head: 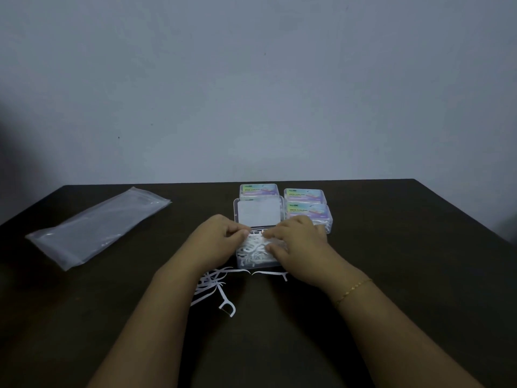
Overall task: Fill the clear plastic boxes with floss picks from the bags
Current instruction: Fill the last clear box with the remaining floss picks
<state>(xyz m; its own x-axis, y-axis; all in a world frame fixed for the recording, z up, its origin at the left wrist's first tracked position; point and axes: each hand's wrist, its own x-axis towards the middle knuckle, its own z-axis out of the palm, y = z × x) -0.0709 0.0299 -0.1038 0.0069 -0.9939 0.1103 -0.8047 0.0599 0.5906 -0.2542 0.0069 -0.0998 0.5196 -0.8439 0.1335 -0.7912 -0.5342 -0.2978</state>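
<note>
Dark brown tabletop vs plain grey wall. Crinkly clear bag lying flat far left. Both forearms stretched fwd: left hand & right hand close together, fingers curled, pinching white floss picks piled in open clear box. 3 shut boxes just behind. Loose picks in front.

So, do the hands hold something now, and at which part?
Both the left hand and the right hand rest on the floss picks heaped in the open box; whether either pinches one cannot be told.
</note>
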